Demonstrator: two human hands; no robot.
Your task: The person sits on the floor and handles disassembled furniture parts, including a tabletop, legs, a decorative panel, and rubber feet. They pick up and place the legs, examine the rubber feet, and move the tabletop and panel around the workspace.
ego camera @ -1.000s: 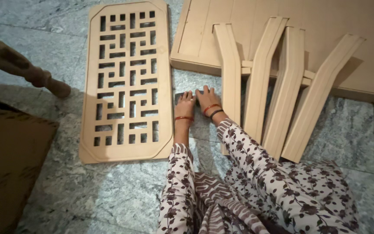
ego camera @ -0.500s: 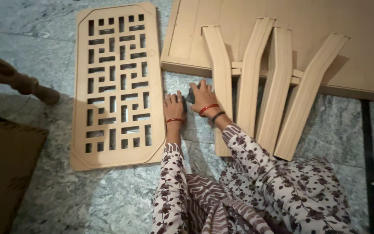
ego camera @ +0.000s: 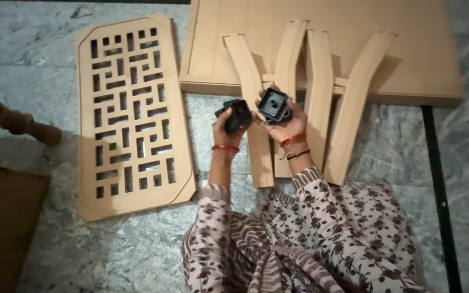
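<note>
- Holding two black plastic parts up over the floor: left hand (ego camera: 228, 126) has its fingers wrapped round a black square cap (ego camera: 238, 114); right hand (ego camera: 286, 120) cradles a second black square cap (ego camera: 273, 104), hollow side up, fingers curled under it.
- Both caps sit mid-frame, just in front of the near ends of the wooden legs (ego camera: 256, 108), not touching any wood.
- Four curved wooden legs lie fanned out on the large flat wooden board (ego camera: 424, 49), far side, near ends reaching onto the marble floor (ego camera: 39, 65).
- Lattice-cut wooden panel (ego camera: 131, 114) lies flat to the left, apart from the board.
- Dark turned wooden furniture leg (ego camera: 17, 120) at the left edge; brown cardboard (ego camera: 4, 228) near left.
- Progress, judged: early; caps are in hand only, none fitted on a leg end as far as visible, legs look loose, panel unattached.
- Containers: none visible; each cap's hollow looks empty.
</note>
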